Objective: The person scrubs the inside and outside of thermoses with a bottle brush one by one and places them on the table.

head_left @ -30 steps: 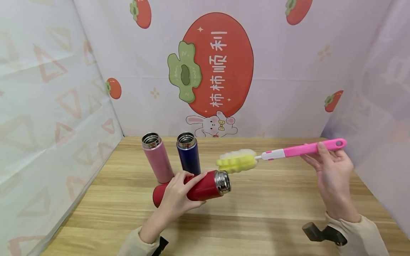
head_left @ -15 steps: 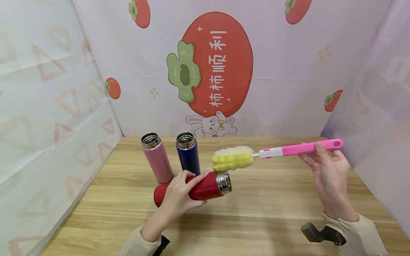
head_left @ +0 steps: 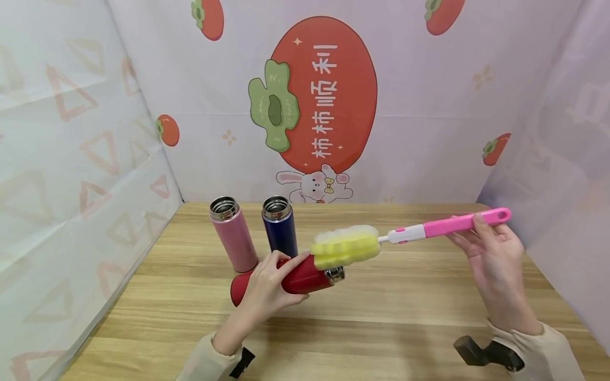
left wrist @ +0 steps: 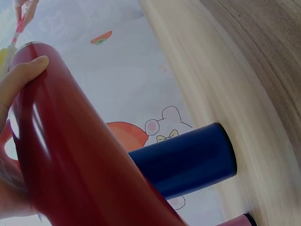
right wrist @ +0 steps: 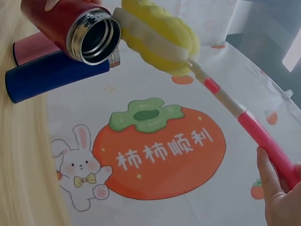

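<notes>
A red thermos bottle (head_left: 305,278) lies tilted in my left hand (head_left: 268,283), its uncapped metal mouth toward the right. My left thumb and fingers wrap round its body. With my right hand (head_left: 498,259) I hold a bottle brush by its pink handle (head_left: 445,226), between thumb and fingers. The brush's yellow and white sponge head (head_left: 347,246) covers part of the metal neck in the head view. In the right wrist view the sponge (right wrist: 160,37) is outside the bottle, beside the round steel mouth (right wrist: 98,36).
A pink bottle (head_left: 234,241) and a dark blue bottle (head_left: 281,233) stand uncapped behind the red one, on the wooden table (head_left: 405,312). A printed cloth (head_left: 414,95) with persimmons and a rabbit hangs at the back, and more cloth hangs at both sides.
The brush head has moved left, then down across the red bottle's neck, hiding more of it. My left hand and the bottle have shifted only slightly.
</notes>
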`<state>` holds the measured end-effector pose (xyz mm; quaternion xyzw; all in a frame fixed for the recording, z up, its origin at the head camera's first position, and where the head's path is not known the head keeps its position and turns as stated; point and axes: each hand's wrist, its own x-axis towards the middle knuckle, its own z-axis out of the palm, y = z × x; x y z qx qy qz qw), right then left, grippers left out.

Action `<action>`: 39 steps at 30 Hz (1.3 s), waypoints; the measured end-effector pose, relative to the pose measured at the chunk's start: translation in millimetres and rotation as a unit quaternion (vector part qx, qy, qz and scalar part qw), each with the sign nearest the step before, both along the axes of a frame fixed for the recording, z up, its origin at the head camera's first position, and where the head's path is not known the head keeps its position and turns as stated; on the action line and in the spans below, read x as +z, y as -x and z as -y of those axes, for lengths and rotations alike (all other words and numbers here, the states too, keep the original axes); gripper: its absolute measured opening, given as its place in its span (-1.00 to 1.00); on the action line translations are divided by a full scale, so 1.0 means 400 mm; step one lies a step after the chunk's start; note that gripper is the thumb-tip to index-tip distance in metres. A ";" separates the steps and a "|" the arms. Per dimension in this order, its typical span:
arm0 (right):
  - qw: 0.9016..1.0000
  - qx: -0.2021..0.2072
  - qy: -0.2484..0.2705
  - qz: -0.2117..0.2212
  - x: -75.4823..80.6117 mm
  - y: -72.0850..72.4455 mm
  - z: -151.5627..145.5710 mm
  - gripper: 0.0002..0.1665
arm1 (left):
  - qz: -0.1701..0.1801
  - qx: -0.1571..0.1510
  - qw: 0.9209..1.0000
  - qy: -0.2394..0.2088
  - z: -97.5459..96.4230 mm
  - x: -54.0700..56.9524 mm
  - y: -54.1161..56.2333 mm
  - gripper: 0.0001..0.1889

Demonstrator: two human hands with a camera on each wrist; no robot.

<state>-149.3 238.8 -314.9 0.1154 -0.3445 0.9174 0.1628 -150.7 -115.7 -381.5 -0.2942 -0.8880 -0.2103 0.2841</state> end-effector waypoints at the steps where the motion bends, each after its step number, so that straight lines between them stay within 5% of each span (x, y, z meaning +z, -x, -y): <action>1: 1.000 0.002 -0.001 0.000 0.000 -0.001 -0.003 -0.86 | 0.006 0.001 1.000 -0.004 0.000 0.000 0.000 -0.24; 22: 0.998 0.016 -0.061 -0.011 -0.023 -0.010 -0.040 -0.85 | 0.072 0.023 0.994 -0.073 0.012 -0.004 -0.007 -0.20; 30: 0.998 0.003 -0.056 -0.010 -0.028 -0.004 -0.046 -0.86 | 0.108 0.003 0.989 -0.101 0.014 -0.004 -0.011 -0.16; 39: 0.998 -0.034 -0.053 -0.001 -0.036 -0.002 -0.048 -0.88 | 0.151 -0.036 0.974 -0.166 0.017 -0.020 -0.008 -0.15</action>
